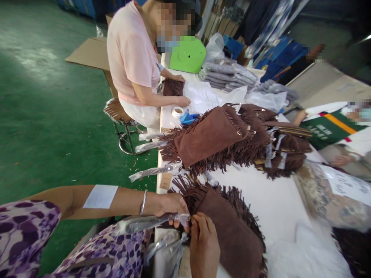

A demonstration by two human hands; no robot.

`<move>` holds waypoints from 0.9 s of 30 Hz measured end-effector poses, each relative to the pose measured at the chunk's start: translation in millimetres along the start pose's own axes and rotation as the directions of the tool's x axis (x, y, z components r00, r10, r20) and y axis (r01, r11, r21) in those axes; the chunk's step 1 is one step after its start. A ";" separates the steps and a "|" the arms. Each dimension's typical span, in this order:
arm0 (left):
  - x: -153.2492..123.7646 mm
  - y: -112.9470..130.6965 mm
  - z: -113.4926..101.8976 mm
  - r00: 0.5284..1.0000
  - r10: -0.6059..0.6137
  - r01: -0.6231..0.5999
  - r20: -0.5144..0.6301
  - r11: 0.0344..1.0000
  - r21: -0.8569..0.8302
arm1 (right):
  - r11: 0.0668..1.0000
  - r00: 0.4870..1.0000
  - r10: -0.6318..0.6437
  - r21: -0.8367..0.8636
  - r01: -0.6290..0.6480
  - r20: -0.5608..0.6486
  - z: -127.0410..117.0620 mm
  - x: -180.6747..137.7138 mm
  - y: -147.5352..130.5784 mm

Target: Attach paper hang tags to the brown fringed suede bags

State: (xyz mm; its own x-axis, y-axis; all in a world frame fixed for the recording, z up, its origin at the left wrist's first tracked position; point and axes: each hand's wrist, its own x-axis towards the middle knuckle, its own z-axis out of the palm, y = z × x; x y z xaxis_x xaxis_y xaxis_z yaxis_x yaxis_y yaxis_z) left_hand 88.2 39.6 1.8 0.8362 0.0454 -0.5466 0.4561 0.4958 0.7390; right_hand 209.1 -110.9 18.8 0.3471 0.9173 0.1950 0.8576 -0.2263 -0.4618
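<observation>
A brown fringed suede bag (232,227) lies on the white table in front of me. At its near edge my left hand (174,208) is closed round a plastic-wrapped strap (145,222), whose clear wrapping trails back toward my lap. My right hand (204,239) meets it there, thumb and fingers pinched at the strap's end by a small piece of metal. What exactly lies between the right fingertips is hidden. More clear plastic (166,247) hangs over the table edge below my hands.
Several brown fringed bags (211,135) are stacked further along the table. Beyond them a person (133,58) in pink handles a fringed piece beside a tape roll (177,112) and a blue tape dispenser (189,117). Another person (324,129) sits opposite. A stool (120,114) stands left.
</observation>
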 end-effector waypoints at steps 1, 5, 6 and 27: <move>0.7 -0.6 0.0 1.000 -0.009 0.009 -0.006 1.000 0.003 | 1.000 1.000 0.004 0.003 -0.004 0.000 0.3 0.0 0.5; -0.1 0.1 2.0 0.995 0.051 -0.041 -0.086 0.992 0.122 | 1.000 1.000 0.014 0.008 -0.014 -0.007 2.3 -1.7 2.2; -1.6 1.5 2.3 0.984 0.121 -0.090 -0.129 0.970 0.226 | 1.000 1.000 0.018 0.014 -0.018 -0.016 2.7 -2.8 2.6; 4.4 29.7 0.4 0.815 0.540 -0.460 -0.208 0.823 0.334 | 0.946 0.953 0.266 0.152 -0.287 0.147 -7.8 21.9 -6.7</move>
State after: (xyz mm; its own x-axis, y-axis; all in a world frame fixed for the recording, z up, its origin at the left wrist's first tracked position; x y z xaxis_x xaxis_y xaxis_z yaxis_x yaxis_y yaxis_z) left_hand 105.5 54.1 21.5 0.8650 0.4852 -0.1280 0.0920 0.0975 0.9910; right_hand 213.9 -91.9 33.0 0.5028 0.8620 -0.0638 0.6541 -0.4277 -0.6239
